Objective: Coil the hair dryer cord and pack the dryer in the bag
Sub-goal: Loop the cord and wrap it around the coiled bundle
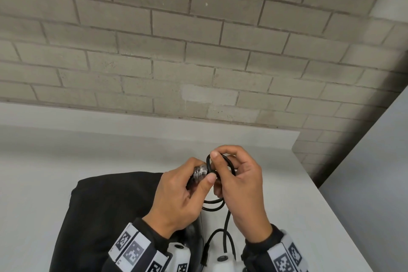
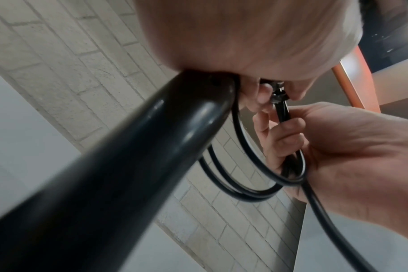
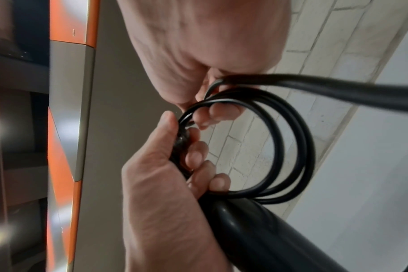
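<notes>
My left hand [image 1: 202, 171] grips the butt end of the glossy black hair dryer handle [image 2: 128, 165], where the grey cord collar [image 1: 199, 172] sticks out. My right hand [image 1: 223, 165] pinches the black cord [image 1: 220, 202], which is gathered into a few loops [image 3: 298, 147] between both hands. A loose stretch of cord [image 1: 226, 227] hangs from the right hand toward the near table edge. The black bag [image 1: 106, 205] lies flat on the table under and left of my left forearm. The dryer's body is mostly hidden below my left wrist.
The white table [image 1: 287, 205] ends at a right edge close to my right arm. A grey brick wall [image 1: 176, 51] rises behind it. Orange-trimmed furniture [image 3: 65, 128] shows in the wrist views.
</notes>
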